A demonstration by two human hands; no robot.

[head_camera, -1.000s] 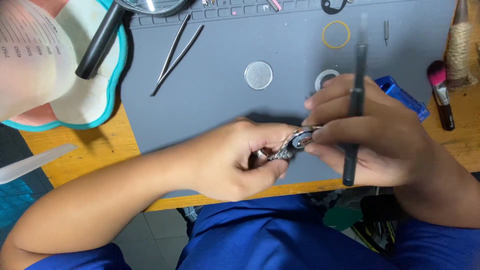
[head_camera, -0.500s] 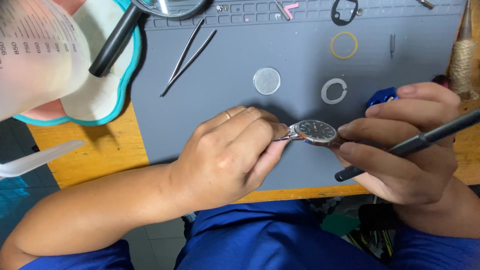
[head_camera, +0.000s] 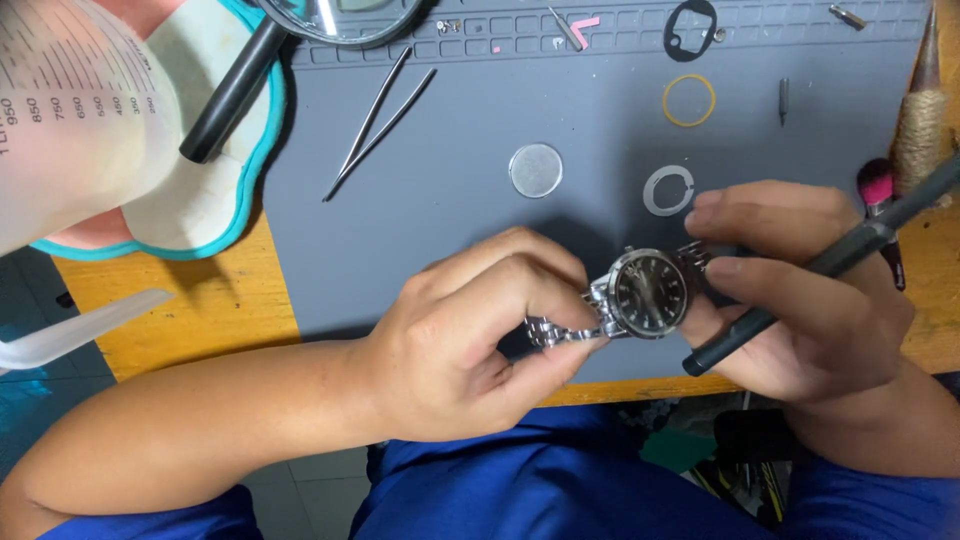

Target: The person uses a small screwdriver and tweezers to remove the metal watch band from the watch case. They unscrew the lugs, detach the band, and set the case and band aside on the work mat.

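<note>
A steel wristwatch point(head_camera: 650, 291) with a dark dial faces up between my hands, above the near edge of the grey work mat point(head_camera: 480, 240). My left hand point(head_camera: 470, 335) pinches the metal bracelet on the watch's left side. My right hand point(head_camera: 800, 290) holds the watch's right side with the fingertips and also grips a long black tool point(head_camera: 830, 262) that slants up to the right.
On the mat lie tweezers point(head_camera: 375, 125), a round glass disc point(head_camera: 536, 169), a grey ring point(head_camera: 668, 190), a yellow ring point(head_camera: 689, 100) and a black gasket point(head_camera: 691, 28). A magnifier point(head_camera: 250, 75) and a clear measuring jug point(head_camera: 70, 110) sit at left; a pink brush point(head_camera: 880, 195) at right.
The watch has turned from edge-on to dial up and moved slightly right. The black tool swung from upright to slanting across my right hand.
</note>
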